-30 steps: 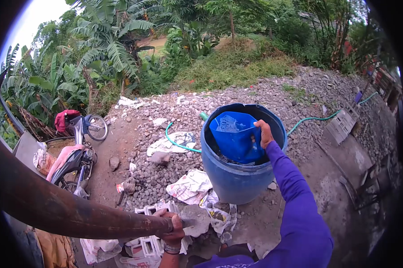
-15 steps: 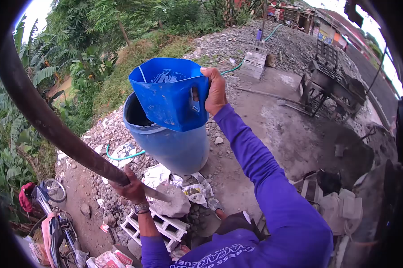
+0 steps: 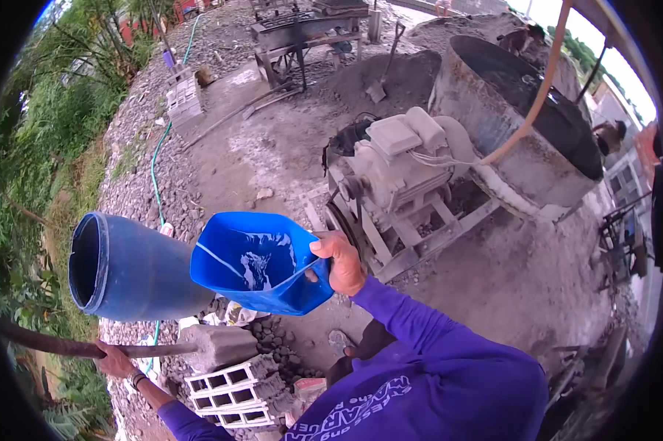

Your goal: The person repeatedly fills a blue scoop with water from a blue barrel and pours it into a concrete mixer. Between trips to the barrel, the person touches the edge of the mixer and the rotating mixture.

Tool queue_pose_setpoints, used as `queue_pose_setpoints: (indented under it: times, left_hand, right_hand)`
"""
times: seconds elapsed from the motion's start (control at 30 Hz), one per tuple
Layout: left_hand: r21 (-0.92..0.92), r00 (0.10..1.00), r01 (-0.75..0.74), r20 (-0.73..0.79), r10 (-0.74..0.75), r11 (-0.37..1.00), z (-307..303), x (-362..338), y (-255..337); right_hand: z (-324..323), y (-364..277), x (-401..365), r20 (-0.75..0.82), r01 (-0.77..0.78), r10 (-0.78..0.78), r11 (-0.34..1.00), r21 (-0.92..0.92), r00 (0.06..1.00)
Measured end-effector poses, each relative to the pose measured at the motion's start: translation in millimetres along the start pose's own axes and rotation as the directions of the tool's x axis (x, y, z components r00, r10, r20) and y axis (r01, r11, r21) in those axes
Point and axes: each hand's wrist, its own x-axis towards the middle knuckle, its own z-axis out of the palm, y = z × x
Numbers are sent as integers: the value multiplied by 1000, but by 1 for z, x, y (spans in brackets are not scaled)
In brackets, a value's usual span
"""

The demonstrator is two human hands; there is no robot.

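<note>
My right hand (image 3: pixel 339 263) is closed round the handle of a cut-open blue container (image 3: pixel 302 292), which holds water and a thin pale string. Left of it, the large blue barrel (image 3: pixel 151 272) leans with its dark mouth toward the left. My left hand (image 3: pixel 116 361) grips a long dark pole (image 3: pixel 59 345) at the lower left. The pole's far end meets a rough stone block (image 3: pixel 217 347). Just below that block are grey hollow blocks (image 3: pixel 232 397).
A dusty motor (image 3: pixel 401 158) stands beside a large round mixer drum (image 3: pixel 486 95). Behind are a shovel (image 3: pixel 378 90), a sand pile (image 3: pixel 339 88) and a metal stand (image 3: pixel 302 37). A green hose (image 3: pixel 155 173) crosses the gravel. People bend near the drum.
The view has turned right, bringing the motor and mixer drum into sight. The blue container has moved away from above the barrel's mouth to the barrel's right. Both hands keep their holds.
</note>
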Motion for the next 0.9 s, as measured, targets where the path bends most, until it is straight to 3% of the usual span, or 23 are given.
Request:
queue_pose_setpoints:
  times: [0.03, 0.07, 0.13, 0.17, 0.2, 0.23, 0.27, 0.3, 0.33, 0.43, 0.5, 0.53, 0.6, 0.63, 0.67, 0.7, 0.73, 0.77, 0.83, 0.87, 0.9]
  left_hand:
    - [174, 999, 36, -44, -29, 984, 10, -23, -16]
    - [153, 984, -66, -155, 89, 986, 34, -52, -53]
    - [-50, 999, -32, 43, 34, 998, 53, -172, -57]
    - [-164, 958, -24, 278, 70, 986, 57, -245, -50]
    - [-312, 761, 145, 641, 95, 939, 65, -311, -53]
    - [-408, 581, 399, 805, 117, 821, 72, -387, -40]
    - [-312, 300, 504, 938, 176, 805, 35, -462, 15]
    - [-270, 114, 614, 960, 255, 742, 26, -536, 47]
    - [-220, 9, 566, 965, 261, 794, -22, -602, 108]
    - [36, -483, 559, 826, 290, 828, -108, -758, 224]
    - [152, -702, 501, 647, 297, 852, -152, -846, 285]
    - [189, -775, 486, 544, 321, 853, -177, -884, 311]
    - [181, -801, 473, 497, 335, 862, -216, -954, 348]
    - [165, -818, 471, 450, 358, 867, -232, -986, 365]
    - [171, -820, 471, 447, 358, 865, -245, -1016, 378]
    - [188, -852, 439, 397, 340, 879, -255, -1043, 388]
    - [198, -879, 410, 345, 328, 890, -265, -1068, 405]
    - [205, -913, 359, 282, 296, 911, -273, -1093, 422]
    - [168, -922, 355, 228, 314, 920, -297, -1131, 463]
    - [131, -932, 343, 172, 319, 930, -306, -1149, 483]
    - [126, -935, 344, 139, 327, 930, -311, -1168, 503]
  right_hand:
    - [-29, -16, -31, -55, 23, -24, 999, -27, 998]
    - [-58, -33, -60, -104, 44, -50, 997, -57, 993]
    - [-106, -71, -120, -204, 110, -133, 987, -120, 970]
    - [-130, -89, -149, -253, 132, -162, 982, -134, 954]
    - [-155, -105, -179, -297, 149, -187, 978, -147, 936]
    - [-180, -118, -206, -316, 167, -211, 973, -161, 925]
    - [-208, -130, -234, -376, 211, -267, 960, -185, 887]
    - [-234, -143, -264, -431, 248, -318, 946, -210, 845]
    - [-257, -160, -295, -442, 256, -332, 940, -225, 833]
    - [-334, -199, -384, -580, 246, -317, 948, -200, 750]
    - [-398, -201, -438, -688, 282, -668, 744, -606, 284]
    - [-412, -224, -467, -699, 270, -657, 753, -600, 281]
    - [-435, -284, -519, -689, 276, -528, 848, -452, 496]
    - [-452, -295, -539, -654, 322, -616, 787, -526, 439]
    - [-464, -306, -552, -654, 316, -616, 787, -529, 439]
    - [-475, -315, -561, -483, 207, -859, 511, -835, 173]
    - [-488, -328, -566, -168, -3, -984, 169, -986, -49]
    - [-495, -347, -572, -159, 4, -986, 159, -987, -48]
    - [-495, -389, -591, -590, 332, -804, 536, -776, -81]
    - [-505, -407, -600, -588, 329, -805, 536, -777, -79]
    - [-519, -428, -610, -622, 425, -782, 556, -715, -23]
